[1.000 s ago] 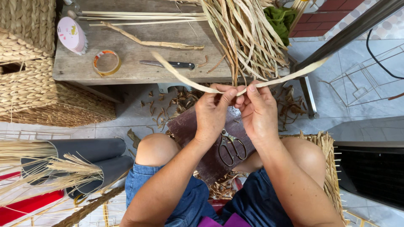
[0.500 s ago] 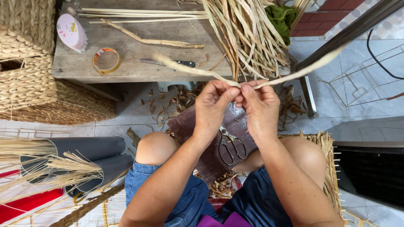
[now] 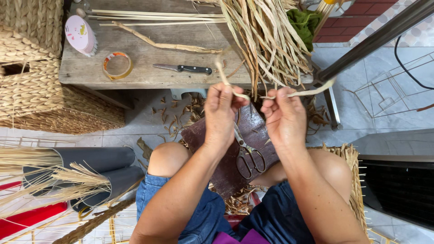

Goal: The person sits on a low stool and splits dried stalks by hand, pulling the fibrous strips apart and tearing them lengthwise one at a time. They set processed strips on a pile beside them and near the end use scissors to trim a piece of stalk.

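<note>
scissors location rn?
Head view, lower centre: the scissors lie on the dark brown board across the person's lap, below and between the left hand and right hand, which hold a dried leaf strip.

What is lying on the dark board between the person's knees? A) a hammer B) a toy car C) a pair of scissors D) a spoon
C: a pair of scissors lies on the dark board, its looped handles toward the person, just below the left hand and right hand, which pinch a pale dried leaf strip.
</note>
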